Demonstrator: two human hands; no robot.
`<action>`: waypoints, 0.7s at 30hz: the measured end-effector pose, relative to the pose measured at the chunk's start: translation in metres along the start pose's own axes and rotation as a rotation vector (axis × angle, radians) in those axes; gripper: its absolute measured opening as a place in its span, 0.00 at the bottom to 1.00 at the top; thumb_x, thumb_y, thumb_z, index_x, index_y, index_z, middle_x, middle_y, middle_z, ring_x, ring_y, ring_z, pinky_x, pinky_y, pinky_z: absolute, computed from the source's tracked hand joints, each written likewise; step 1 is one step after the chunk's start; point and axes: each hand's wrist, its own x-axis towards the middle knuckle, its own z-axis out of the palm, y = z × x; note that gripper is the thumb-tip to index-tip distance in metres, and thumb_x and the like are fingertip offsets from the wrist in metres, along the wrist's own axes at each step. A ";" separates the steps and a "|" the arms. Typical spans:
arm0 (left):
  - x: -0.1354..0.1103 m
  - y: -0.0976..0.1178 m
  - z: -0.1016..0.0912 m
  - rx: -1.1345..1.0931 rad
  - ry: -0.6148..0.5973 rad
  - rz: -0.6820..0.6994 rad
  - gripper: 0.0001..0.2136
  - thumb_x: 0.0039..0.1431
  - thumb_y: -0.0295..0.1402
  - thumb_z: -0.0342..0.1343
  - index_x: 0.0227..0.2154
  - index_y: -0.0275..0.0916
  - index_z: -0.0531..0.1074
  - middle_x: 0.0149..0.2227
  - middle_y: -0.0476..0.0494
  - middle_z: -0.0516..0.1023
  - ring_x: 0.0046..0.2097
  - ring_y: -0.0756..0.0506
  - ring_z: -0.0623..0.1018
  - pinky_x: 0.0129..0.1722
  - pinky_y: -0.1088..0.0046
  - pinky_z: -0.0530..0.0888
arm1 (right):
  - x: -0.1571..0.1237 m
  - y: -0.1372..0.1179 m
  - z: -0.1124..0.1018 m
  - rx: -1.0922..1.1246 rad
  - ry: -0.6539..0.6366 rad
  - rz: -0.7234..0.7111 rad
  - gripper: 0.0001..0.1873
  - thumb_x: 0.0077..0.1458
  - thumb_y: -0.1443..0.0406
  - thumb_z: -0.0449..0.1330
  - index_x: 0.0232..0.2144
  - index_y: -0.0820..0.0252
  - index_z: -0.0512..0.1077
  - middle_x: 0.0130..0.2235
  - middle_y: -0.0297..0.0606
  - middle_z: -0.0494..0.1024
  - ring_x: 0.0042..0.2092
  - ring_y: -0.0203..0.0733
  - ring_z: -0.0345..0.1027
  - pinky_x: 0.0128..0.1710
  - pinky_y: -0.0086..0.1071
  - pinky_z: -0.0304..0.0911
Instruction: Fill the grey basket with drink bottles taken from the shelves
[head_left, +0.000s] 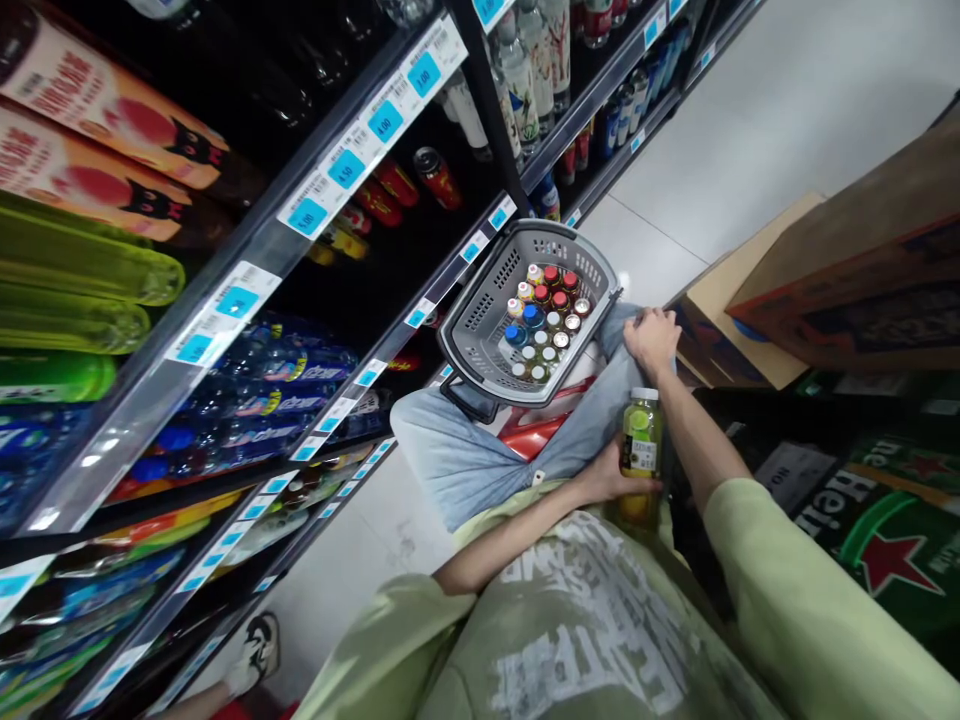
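My left hand [609,476] is wrapped round a clear plastic bottle [642,445] of yellow-green drink with a white cap. It is held close against my lap, the cap end pointing away from me. My right hand [654,340] rests on my right knee, its fingers partly curled over the jeans and holding nothing. Between my knees and the shelf stands a grey shopping basket [491,270]. Several bottles [551,315] with red, blue, white and silver tops stand upright in it. The basket's black handle [469,400] is folded down at the near side.
Drink shelves [360,160] with blue price tags run along the left. Cardboard boxes [847,260] and green beer cartons [885,540] stack up on the right. A red object [532,435] lies below the basket. Another person's shoe [260,645] is at the lower left.
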 end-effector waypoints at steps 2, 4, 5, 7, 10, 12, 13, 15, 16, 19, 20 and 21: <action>-0.001 0.001 0.001 0.014 0.018 0.005 0.43 0.41 0.37 0.79 0.60 0.39 0.65 0.58 0.36 0.76 0.59 0.34 0.75 0.63 0.55 0.73 | 0.000 0.000 -0.001 -0.016 -0.009 0.001 0.26 0.69 0.61 0.48 0.56 0.70 0.77 0.59 0.63 0.77 0.63 0.68 0.61 0.58 0.55 0.61; -0.002 0.004 0.002 0.033 0.035 0.008 0.42 0.41 0.36 0.79 0.59 0.39 0.65 0.57 0.35 0.76 0.59 0.33 0.75 0.63 0.54 0.72 | 0.000 -0.001 -0.001 -0.041 -0.022 0.003 0.26 0.70 0.61 0.47 0.57 0.69 0.77 0.59 0.63 0.76 0.64 0.68 0.61 0.59 0.55 0.61; -0.002 0.005 0.003 0.043 0.043 0.012 0.43 0.41 0.36 0.79 0.59 0.39 0.65 0.58 0.35 0.76 0.60 0.33 0.75 0.63 0.53 0.72 | 0.000 -0.001 -0.002 -0.052 -0.028 0.003 0.26 0.70 0.61 0.47 0.57 0.69 0.76 0.59 0.63 0.76 0.64 0.67 0.61 0.59 0.54 0.61; -0.002 0.007 0.005 0.064 0.056 0.023 0.44 0.41 0.36 0.80 0.60 0.39 0.64 0.59 0.34 0.75 0.61 0.32 0.75 0.64 0.53 0.71 | 0.000 -0.002 -0.003 -0.063 -0.033 0.002 0.26 0.70 0.61 0.47 0.57 0.69 0.77 0.59 0.63 0.76 0.64 0.67 0.61 0.59 0.54 0.61; -0.002 0.004 0.006 0.066 0.069 0.052 0.44 0.42 0.36 0.79 0.62 0.40 0.64 0.59 0.35 0.75 0.60 0.33 0.75 0.63 0.55 0.72 | -0.001 -0.003 -0.004 -0.066 -0.031 0.004 0.26 0.70 0.61 0.47 0.58 0.69 0.76 0.60 0.63 0.76 0.64 0.67 0.60 0.59 0.54 0.61; 0.000 0.000 0.005 0.050 0.066 0.062 0.42 0.43 0.36 0.78 0.60 0.39 0.64 0.58 0.36 0.76 0.58 0.34 0.75 0.62 0.56 0.72 | 0.000 -0.003 -0.004 -0.069 -0.033 0.009 0.27 0.70 0.61 0.47 0.58 0.70 0.76 0.60 0.63 0.76 0.64 0.67 0.60 0.59 0.54 0.61; 0.001 -0.002 0.003 0.036 0.066 0.057 0.40 0.43 0.36 0.78 0.59 0.39 0.65 0.56 0.37 0.77 0.57 0.35 0.76 0.61 0.56 0.73 | 0.000 -0.003 -0.004 -0.069 -0.035 0.010 0.27 0.70 0.61 0.47 0.58 0.70 0.76 0.60 0.63 0.76 0.64 0.67 0.60 0.59 0.55 0.61; 0.002 -0.006 0.000 -0.015 0.052 0.034 0.37 0.43 0.36 0.78 0.56 0.39 0.67 0.52 0.40 0.78 0.54 0.36 0.76 0.58 0.56 0.73 | 0.000 -0.003 -0.002 -0.063 -0.030 0.010 0.26 0.69 0.61 0.47 0.58 0.70 0.76 0.60 0.63 0.76 0.64 0.68 0.60 0.59 0.56 0.61; 0.003 -0.007 -0.001 -0.050 0.038 0.025 0.36 0.42 0.36 0.77 0.54 0.39 0.68 0.50 0.41 0.79 0.52 0.37 0.77 0.57 0.56 0.73 | 0.001 -0.003 -0.001 -0.056 -0.022 0.009 0.26 0.69 0.61 0.47 0.57 0.70 0.77 0.60 0.63 0.76 0.63 0.68 0.61 0.58 0.56 0.61; 0.002 -0.007 -0.005 -0.171 -0.046 0.022 0.34 0.40 0.37 0.78 0.50 0.40 0.70 0.46 0.44 0.80 0.49 0.39 0.78 0.54 0.57 0.74 | 0.002 -0.001 0.002 -0.036 0.023 0.007 0.26 0.67 0.61 0.48 0.55 0.68 0.78 0.57 0.62 0.78 0.62 0.67 0.62 0.57 0.55 0.62; 0.002 -0.006 -0.006 -0.198 -0.071 0.020 0.34 0.38 0.38 0.79 0.50 0.40 0.71 0.45 0.44 0.80 0.48 0.39 0.78 0.54 0.57 0.74 | 0.003 -0.001 0.004 -0.033 0.035 0.008 0.25 0.67 0.61 0.48 0.54 0.67 0.78 0.57 0.62 0.79 0.61 0.67 0.63 0.56 0.54 0.62; 0.002 -0.005 -0.007 -0.217 -0.080 0.018 0.36 0.36 0.39 0.80 0.50 0.40 0.71 0.45 0.44 0.80 0.48 0.39 0.78 0.54 0.57 0.74 | 0.003 -0.001 0.005 -0.032 0.042 0.009 0.25 0.67 0.61 0.48 0.53 0.67 0.78 0.56 0.62 0.79 0.61 0.67 0.63 0.56 0.54 0.62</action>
